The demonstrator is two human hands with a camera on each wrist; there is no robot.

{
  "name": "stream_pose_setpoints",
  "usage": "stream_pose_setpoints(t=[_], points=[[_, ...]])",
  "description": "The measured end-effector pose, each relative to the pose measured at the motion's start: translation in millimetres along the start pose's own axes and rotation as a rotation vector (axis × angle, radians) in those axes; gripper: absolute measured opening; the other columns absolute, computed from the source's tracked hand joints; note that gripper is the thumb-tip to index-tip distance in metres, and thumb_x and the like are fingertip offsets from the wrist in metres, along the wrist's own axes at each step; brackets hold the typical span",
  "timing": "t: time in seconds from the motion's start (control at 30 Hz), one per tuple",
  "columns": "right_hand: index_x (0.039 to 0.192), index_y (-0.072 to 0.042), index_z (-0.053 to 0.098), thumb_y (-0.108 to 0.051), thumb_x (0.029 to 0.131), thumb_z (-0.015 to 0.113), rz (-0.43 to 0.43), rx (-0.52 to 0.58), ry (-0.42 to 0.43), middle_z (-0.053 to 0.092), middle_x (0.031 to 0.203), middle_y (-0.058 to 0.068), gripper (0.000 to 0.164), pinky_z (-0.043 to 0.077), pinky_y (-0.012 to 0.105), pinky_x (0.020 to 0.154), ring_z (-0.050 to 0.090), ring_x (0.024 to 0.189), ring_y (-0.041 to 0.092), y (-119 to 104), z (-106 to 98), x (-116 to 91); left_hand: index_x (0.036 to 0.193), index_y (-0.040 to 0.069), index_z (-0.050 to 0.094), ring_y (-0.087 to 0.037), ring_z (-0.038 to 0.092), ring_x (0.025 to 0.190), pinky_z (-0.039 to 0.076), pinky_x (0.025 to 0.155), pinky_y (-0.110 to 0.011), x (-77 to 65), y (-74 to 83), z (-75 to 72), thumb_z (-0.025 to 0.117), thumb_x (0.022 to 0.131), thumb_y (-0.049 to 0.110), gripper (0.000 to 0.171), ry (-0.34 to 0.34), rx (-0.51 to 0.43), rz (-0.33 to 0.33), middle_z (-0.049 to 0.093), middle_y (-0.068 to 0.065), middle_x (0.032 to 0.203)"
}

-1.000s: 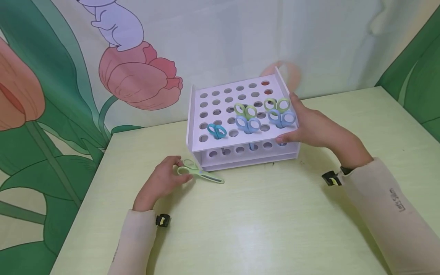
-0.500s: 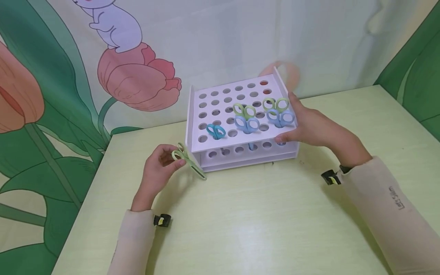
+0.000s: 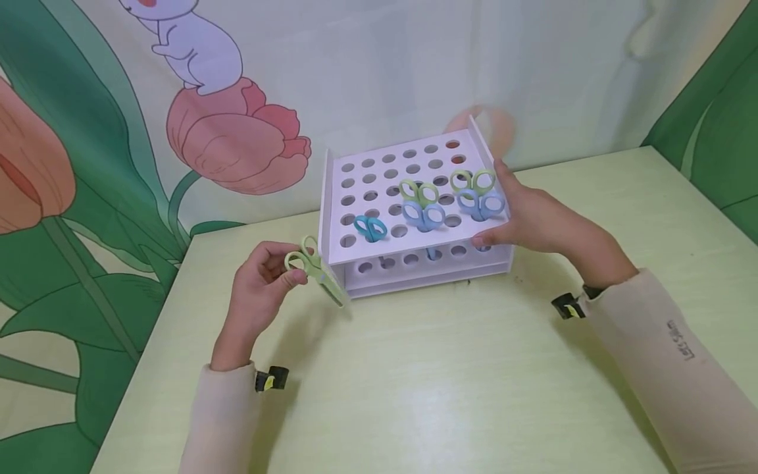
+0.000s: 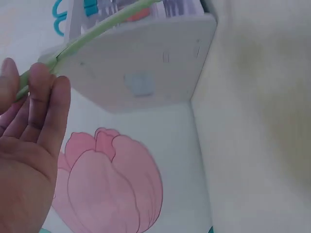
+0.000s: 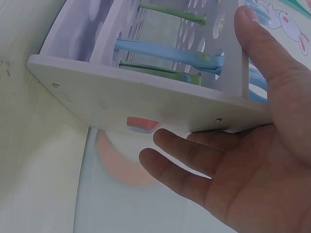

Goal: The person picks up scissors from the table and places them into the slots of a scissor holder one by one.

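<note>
My left hand (image 3: 251, 286) pinches green-handled scissors (image 3: 322, 276) by the handles, at the left side of a white rack (image 3: 349, 256) with rows of round holes. Their blades slant down to the right, just above the table. In the left wrist view the scissors (image 4: 107, 24) appear edge-on, between thumb and fingers. My right hand (image 3: 539, 214) grips the rack's right side, thumb on the front edge of its top. Standing in the holes are teal scissors (image 3: 370, 228), two light blue pairs, one being the blue scissors (image 3: 423, 214), and two green pairs, one being the green scissors (image 3: 474, 181).
The pale green table (image 3: 414, 375) extends in front of the rack and to both sides. Behind it hangs a printed backdrop (image 3: 403, 72) with flowers and a rabbit. The rack's lower tier also has holes, and blades pass down between the tiers.
My left hand has lifted the green scissors off the table and drawn them slightly left, tilting the blades downward. My right hand stays on the rack.
</note>
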State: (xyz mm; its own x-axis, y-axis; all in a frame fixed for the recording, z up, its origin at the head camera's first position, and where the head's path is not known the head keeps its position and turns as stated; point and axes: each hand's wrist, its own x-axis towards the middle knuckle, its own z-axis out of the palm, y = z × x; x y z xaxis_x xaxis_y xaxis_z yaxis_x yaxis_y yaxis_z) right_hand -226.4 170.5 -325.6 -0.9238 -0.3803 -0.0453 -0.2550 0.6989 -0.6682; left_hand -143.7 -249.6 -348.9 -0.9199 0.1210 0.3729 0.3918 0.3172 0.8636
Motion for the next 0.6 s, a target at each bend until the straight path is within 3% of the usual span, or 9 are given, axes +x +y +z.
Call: stream_pose_setpoints(t=[0.07, 0.2, 0.37, 0.6], points=[[0.160, -0.026, -0.018, -0.054, 0.074, 0.087, -0.007, -0.002, 0.002, 0.055, 0.129, 0.016, 0.138, 0.041, 0.051, 0.092, 0.052, 0.107, 0.032, 0.7, 0.0, -0.2, 0.123, -0.009, 0.058, -0.013, 0.067, 0.082, 0.055, 0.078, -0.024, -0.2, 3.1, -3.4, 0.067, 0.090, -0.009, 0.034, -0.006, 0.038, -0.025, 0.069, -0.026, 0.115], [0.162, -0.025, -0.013, -0.046, 0.077, 0.088, -0.042, 0.006, 0.011, 0.058, 0.124, 0.014, 0.133, 0.041, 0.048, 0.090, 0.054, 0.104, 0.031, 3.4, 0.9, 0.2, 0.123, -0.011, 0.060, -0.012, 0.070, 0.081, 0.056, 0.081, -0.028, -0.4, 5.2, -8.5, 0.062, 0.096, -0.008, 0.027, 0.036, 0.041, -0.034, 0.072, -0.018, 0.106], [0.162, -0.025, -0.011, -0.045, 0.077, 0.088, -0.056, 0.014, 0.022, 0.060, 0.122, 0.011, 0.132, 0.041, 0.046, 0.090, 0.055, 0.103, 0.029, 4.6, 2.2, 1.0, 0.118, -0.012, 0.064, -0.014, 0.071, 0.082, 0.057, 0.074, -0.030, 1.0, 11.9, -7.4, 0.061, 0.099, -0.003, 0.022, 0.096, -0.018, 0.037, 0.075, -0.003, 0.099], [0.162, -0.020, -0.008, -0.039, 0.078, 0.089, -0.052, 0.020, 0.042, 0.061, 0.122, 0.011, 0.130, 0.042, 0.047, 0.092, 0.056, 0.103, 0.029, 3.3, 2.5, -0.1, 0.114, -0.016, 0.064, -0.017, 0.072, 0.084, 0.057, 0.073, -0.029, 15.8, 30.8, 3.6, 0.061, 0.099, -0.002, 0.020, 0.117, -0.128, 0.136, 0.075, -0.009, 0.102]])
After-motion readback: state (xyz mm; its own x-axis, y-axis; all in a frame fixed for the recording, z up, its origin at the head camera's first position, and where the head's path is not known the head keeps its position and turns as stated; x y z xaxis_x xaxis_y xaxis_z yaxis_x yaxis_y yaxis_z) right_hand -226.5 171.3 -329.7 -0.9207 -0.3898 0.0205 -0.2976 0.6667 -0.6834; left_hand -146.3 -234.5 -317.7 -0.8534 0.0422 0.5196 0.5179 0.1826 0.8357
